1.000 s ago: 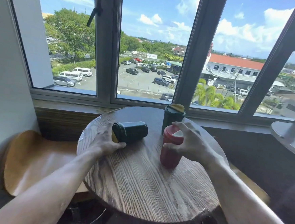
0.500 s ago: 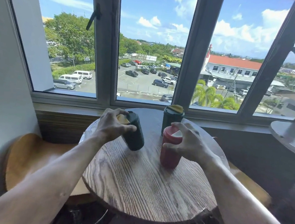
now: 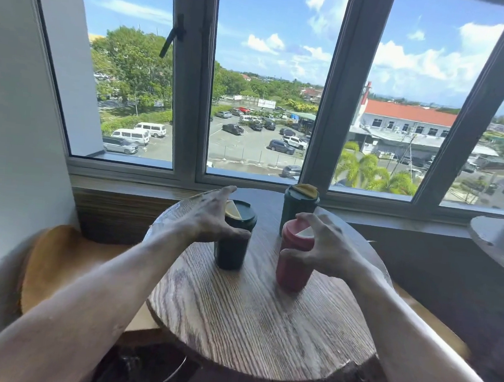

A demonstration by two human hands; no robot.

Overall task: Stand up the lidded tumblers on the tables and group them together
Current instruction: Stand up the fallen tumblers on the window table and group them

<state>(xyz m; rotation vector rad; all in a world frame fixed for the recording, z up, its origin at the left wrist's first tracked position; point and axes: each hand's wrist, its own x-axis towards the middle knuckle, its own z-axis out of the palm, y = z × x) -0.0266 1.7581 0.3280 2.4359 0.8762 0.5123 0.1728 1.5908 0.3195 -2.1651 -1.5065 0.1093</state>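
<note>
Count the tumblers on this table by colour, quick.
Green tumblers: 2, one under the left hand at, one at the back
Red tumbler: 1, under the right hand
Total: 3, all upright

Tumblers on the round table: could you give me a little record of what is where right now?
table: round wooden top, by the window
near dark green tumbler: upright, lid on, left hand wrapped around its top
red tumbler: upright, right hand gripping near the lid
far dark green tumbler: upright behind the red one, untouched
second table: edge visible at right
</note>
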